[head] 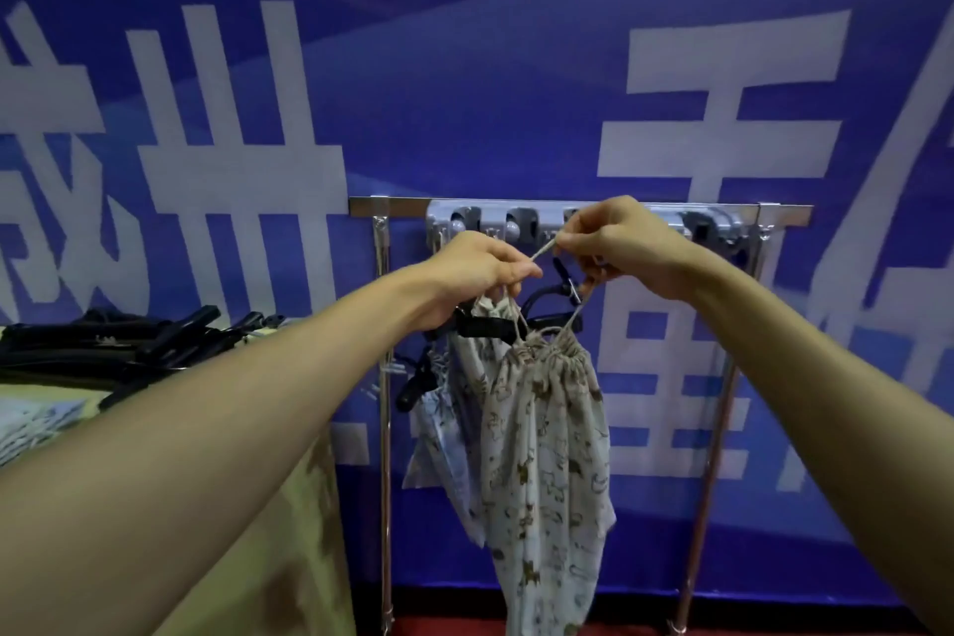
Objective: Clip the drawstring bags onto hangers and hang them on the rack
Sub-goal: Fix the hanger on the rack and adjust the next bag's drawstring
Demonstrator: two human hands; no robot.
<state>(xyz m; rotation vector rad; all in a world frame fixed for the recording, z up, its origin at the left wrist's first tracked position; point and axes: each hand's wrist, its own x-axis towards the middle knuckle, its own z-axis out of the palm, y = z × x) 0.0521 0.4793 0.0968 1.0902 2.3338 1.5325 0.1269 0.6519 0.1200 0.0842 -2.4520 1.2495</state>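
Note:
A cream drawstring bag with a brown animal print hangs in front of the metal rack. Its cord runs taut between my two hands. My left hand pinches the cord and also grips a black clip hanger at the bag's gathered top. Just below the rack bar, my right hand pinches the cord's other end. Behind the bag hangs a pale blue-print bag on another black hanger.
A table with a yellow cloth stands at the left, bearing a pile of black hangers and folded bags. A grey hook strip sits on the rack bar. A blue banner covers the wall behind.

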